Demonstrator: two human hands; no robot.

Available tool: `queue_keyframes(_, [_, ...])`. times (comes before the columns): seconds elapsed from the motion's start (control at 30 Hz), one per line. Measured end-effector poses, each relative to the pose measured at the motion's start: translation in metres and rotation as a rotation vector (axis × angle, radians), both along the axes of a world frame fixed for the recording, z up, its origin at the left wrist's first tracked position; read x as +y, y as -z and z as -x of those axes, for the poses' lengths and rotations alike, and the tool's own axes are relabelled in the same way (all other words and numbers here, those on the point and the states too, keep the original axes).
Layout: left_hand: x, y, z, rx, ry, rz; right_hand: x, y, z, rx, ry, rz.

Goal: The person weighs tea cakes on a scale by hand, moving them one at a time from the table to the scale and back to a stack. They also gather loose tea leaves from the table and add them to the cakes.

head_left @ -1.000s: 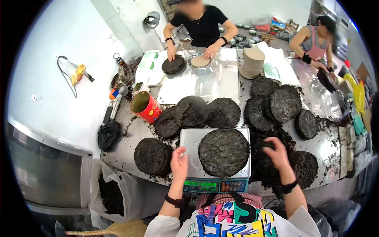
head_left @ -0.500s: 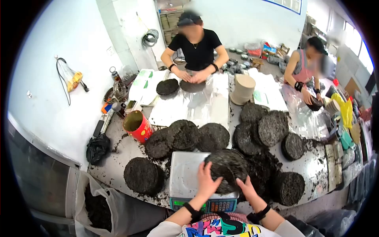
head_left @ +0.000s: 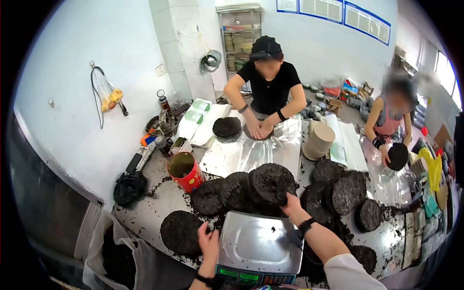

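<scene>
A round dark cake (head_left: 273, 183) is gripped at its lower right edge by my right hand (head_left: 293, 207), above the row of dark cakes behind the scale. The silver pan of the digital scale (head_left: 261, 244) bears only small crumbs, and its display glows green. My left hand (head_left: 208, 240) is beside the scale's left edge, fingers apart, near the right side of another dark cake (head_left: 181, 233) that lies on the table.
A red tin (head_left: 186, 172) stands behind the left cakes. More dark cakes (head_left: 348, 193) and loose dark material lie right of the scale. Two co-workers face the table, each handling a dark disc. An open sack (head_left: 118, 258) stands at lower left.
The cake held over the scale has moved forward and left, off the pan, in my right hand. My left hand has let go of it and moved left. The view has shifted.
</scene>
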State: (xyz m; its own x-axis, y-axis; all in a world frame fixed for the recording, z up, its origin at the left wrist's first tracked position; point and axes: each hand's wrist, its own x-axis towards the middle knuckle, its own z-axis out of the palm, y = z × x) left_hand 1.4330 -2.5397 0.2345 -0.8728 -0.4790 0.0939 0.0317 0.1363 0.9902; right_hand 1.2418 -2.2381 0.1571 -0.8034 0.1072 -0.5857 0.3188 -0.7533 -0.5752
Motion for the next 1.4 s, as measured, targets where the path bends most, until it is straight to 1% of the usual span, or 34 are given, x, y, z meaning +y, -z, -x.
queue_keyframes(0.03, [-0.022, 0.011, -0.014, -0.022, -0.061, 0.077, -0.012, 0.004, 0.008, -0.062, 0.008, -0.038])
queue_keyframes(0.07, [-0.039, 0.015, -0.029, -0.043, -0.134, 0.039, -0.018, 0.022, 0.017, -0.114, -0.009, -0.072])
queue_keyframes(0.1, [-0.058, 0.024, -0.044, -0.079, -0.197, 0.051, -0.024, 0.013, 0.018, -0.211, -0.035, -0.136])
queue_keyframes(0.13, [-0.077, 0.034, -0.059, -0.104, -0.265, 0.157, -0.03, 0.0, 0.016, -0.309, -0.059, -0.2])
queue_keyframes(0.2, [-0.104, 0.028, -0.079, -0.213, -0.363, 0.111, -0.026, 0.006, 0.017, -0.262, -0.135, -0.167])
queue_keyframes(0.23, [-0.118, 0.031, -0.085, -0.219, -0.385, 0.156, -0.022, 0.004, 0.016, -0.26, -0.138, -0.184])
queue_keyframes(0.27, [-0.131, 0.036, -0.089, -0.224, -0.401, 0.201, -0.009, 0.025, 0.019, -0.251, -0.187, -0.219])
queue_keyframes(0.33, [-0.155, 0.038, -0.085, -0.209, -0.386, 0.285, 0.016, 0.045, 0.016, -0.18, -0.33, -0.146])
queue_keyframes(0.37, [-0.167, 0.038, -0.078, -0.199, -0.377, 0.328, -0.004, -0.04, -0.018, -0.256, -0.254, -0.288])
queue_keyframes(0.43, [-0.196, 0.045, -0.06, -0.248, -0.41, 0.574, -0.002, -0.037, -0.066, 0.211, -0.502, -0.96])
queue_keyframes(0.47, [-0.211, 0.059, -0.049, -0.242, -0.459, 0.641, -0.004, -0.035, -0.093, 0.461, -0.622, -1.282])
queue_keyframes(0.5, [-0.208, 0.051, -0.037, -0.345, -0.503, 0.566, -0.007, -0.051, -0.123, 0.664, -0.816, -1.552])
queue_keyframes(0.53, [-0.226, 0.078, -0.027, -0.415, -0.484, 0.519, -0.011, -0.071, -0.152, 0.89, -1.011, -1.811])
queue_keyframes(0.57, [-0.231, 0.068, -0.025, -0.527, -0.21, 0.242, -0.009, -0.082, -0.174, 0.889, -0.998, -1.833])
queue_keyframes(0.6, [-0.216, 0.066, -0.026, -0.298, -0.064, 0.165, -0.002, -0.09, -0.192, 0.886, -0.982, -1.856])
queue_keyframes(0.63, [-0.228, 0.093, -0.026, -0.403, -0.081, 0.289, 0.01, -0.093, -0.206, 0.78, -0.972, -1.842])
queue_keyframes(0.7, [-0.223, 0.109, -0.029, -0.488, -0.172, 0.47, 0.052, -0.096, -0.229, 0.618, -0.883, -1.778])
queue_keyframes(0.73, [-0.201, 0.074, -0.028, -0.692, -0.216, 0.548, 0.078, -0.09, -0.245, 0.555, -0.813, -1.719])
queue_keyframes(0.77, [-0.189, 0.053, -0.028, -0.757, -0.225, 0.603, 0.112, -0.068, -0.266, 0.488, -0.632, -1.718])
queue_keyframes(0.8, [-0.18, 0.04, -0.03, -0.823, -0.236, 0.651, 0.143, -0.074, -0.286, 0.394, -0.514, -1.675])
queue_keyframes(0.83, [-0.175, 0.03, -0.033, -0.79, -0.219, 0.599, 0.182, -0.069, -0.305, 0.275, -0.438, -1.753])
queue_keyframes(0.87, [-0.172, 0.021, -0.035, -0.754, -0.202, 0.549, 0.22, -0.069, -0.326, 0.069, -0.381, -1.852])
queue_keyframes(0.9, [-0.172, 0.013, -0.036, -0.719, -0.183, 0.502, 0.277, -0.03, -0.353, -0.085, -0.181, -2.012])
queue_keyframes(0.93, [-0.173, 0.006, -0.037, -0.682, -0.28, 0.234, 0.296, -0.052, -0.372, -0.205, -0.039, -1.937])
queue_keyframes(0.97, [-0.175, 0.001, -0.037, -0.638, -0.371, -0.035, 0.337, -0.026, -0.398, -0.566, 0.097, -1.987])
queue_keyframes(1.0, [-0.176, -0.005, -0.037, -0.585, -0.458, -0.306, 0.373, 0.003, -0.427, -0.811, 0.137, -2.125])
queue_keyframes(1.03, [-0.174, -0.014, -0.041, -0.469, -0.43, -0.52, 0.39, 0.021, -0.442, -0.86, 0.135, -1.817])
queue_keyframes(1.07, [-0.185, 0.0, -0.044, -0.411, -0.379, -0.674, 0.395, 0.033, -0.453, -0.891, 0.133, -1.509])
queue_keyframes(1.1, [-0.204, 0.025, -0.046, -0.348, -0.324, -0.825, 0.393, 0.041, -0.462, -0.821, 0.183, -1.513])
queue_keyframes(1.13, [-0.204, 0.019, -0.044, -0.28, -0.261, -0.974, 0.392, 0.051, -0.469, -0.749, 0.239, -1.515])
queue_keyframes(1.17, [-0.2, 0.016, -0.043, -0.27, -0.279, -0.995, 0.392, 0.059, -0.475, -0.677, 0.299, -1.515])
queue_keyframes(1.27, [-0.153, 0.0, -0.037, -0.293, -0.118, -1.006, 0.391, 0.078, -0.479, -0.689, 0.304, -1.87])
queue_keyframes(1.33, [-0.094, 0.006, -0.032, -0.358, -0.045, -0.965, 0.363, 0.037, -0.467, -0.911, 0.21, -1.942])
queue_keyframes(1.4, [-0.011, -0.02, -0.033, -0.43, 0.027, -0.867, 0.344, -0.001, -0.459, -0.908, 0.183, -1.932])
